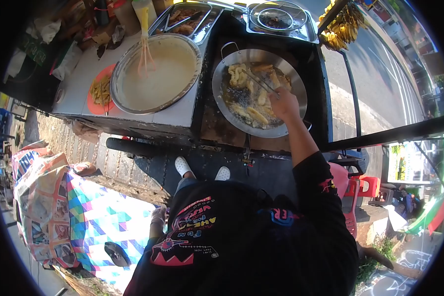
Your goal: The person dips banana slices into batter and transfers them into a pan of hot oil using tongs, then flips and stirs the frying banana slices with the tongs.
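Note:
My right hand (283, 104) is closed around metal tongs (259, 81), reaching over a wide steel wok (297, 84). The tongs' tips are down among pale, battered fritters (257, 115) frying in bubbling dark oil. What looks like my left hand (158, 220) hangs low beside my body, away from the cooking things; its fingers are not clear enough to read. Left of the wok stands a big metal basin (155, 74) of creamy batter, with a whisk (145, 60) standing in it.
An orange plate (107, 73) bears yellowish pieces beside the basin. Behind are a tray of fried food (187, 20) and a strainer (276, 19) on another tray. Bananas (343, 30) hang at the right. A black frame bar (389, 133) and red chairs (351, 207) are on my right.

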Tool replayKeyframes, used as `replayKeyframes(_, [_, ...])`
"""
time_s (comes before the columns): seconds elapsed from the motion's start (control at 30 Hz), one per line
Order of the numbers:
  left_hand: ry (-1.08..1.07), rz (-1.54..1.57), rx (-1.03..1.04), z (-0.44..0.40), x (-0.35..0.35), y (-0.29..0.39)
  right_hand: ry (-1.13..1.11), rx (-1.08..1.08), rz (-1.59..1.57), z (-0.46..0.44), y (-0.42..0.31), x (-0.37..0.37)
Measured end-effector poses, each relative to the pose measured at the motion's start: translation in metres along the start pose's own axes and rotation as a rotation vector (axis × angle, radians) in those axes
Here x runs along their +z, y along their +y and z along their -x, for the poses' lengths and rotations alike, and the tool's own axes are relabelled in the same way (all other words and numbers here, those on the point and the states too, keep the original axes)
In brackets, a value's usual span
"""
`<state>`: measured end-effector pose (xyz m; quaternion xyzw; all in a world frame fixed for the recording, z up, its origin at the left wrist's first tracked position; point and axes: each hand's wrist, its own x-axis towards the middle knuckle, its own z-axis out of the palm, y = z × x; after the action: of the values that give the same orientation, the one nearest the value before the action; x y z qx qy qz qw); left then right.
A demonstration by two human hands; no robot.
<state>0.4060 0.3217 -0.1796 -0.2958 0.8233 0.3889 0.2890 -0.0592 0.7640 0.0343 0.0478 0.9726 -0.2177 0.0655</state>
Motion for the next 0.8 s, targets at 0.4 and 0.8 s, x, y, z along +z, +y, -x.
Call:
replayKeyframes(0.4, [0.012, -0.578, 0.187, -0.011, -0.011, -0.03, -0.092, 0.1, 0.085, -0.07, -0.015, 0.046])
replayKeyframes(0.8, [-0.102, -0.296, 0.001, -0.094, -0.075, -0.033, 0.043, 0.155, -0.128, 0.087, 0.03, -0.026])
